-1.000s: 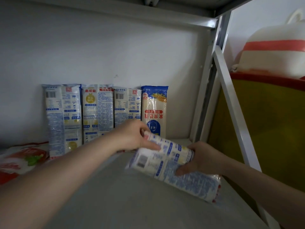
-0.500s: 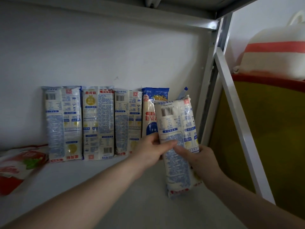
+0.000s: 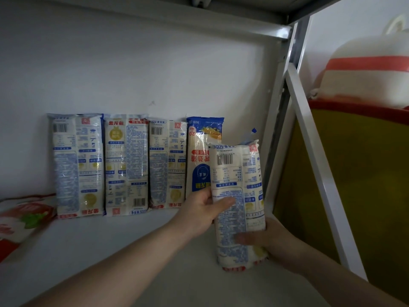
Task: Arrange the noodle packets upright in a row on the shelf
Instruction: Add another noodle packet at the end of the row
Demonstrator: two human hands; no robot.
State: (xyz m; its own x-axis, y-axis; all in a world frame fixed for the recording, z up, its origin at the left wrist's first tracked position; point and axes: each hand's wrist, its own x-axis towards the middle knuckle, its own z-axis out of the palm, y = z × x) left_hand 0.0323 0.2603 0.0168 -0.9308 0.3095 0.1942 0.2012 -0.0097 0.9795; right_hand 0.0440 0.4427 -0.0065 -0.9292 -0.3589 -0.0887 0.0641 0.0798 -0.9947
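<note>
Both hands point(image 3: 200, 214) hold the noodle packet point(image 3: 238, 202) upright, barcode end up.

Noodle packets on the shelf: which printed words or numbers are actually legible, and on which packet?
"500" on the second packet from left, bottom edge.
"2.0", upside down, on the blue-topped packet.
"500", upside down, on the held packet, top edge.
Barcodes, fine print and the red bag are too blurred to read.

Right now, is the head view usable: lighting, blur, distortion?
Head view: dim, bluish light; wide-angle bending of the shelf frame; print on the held noodle packet soft; right hand fingers slightly motion-blurred; left hand sharper; no glare.
</note>
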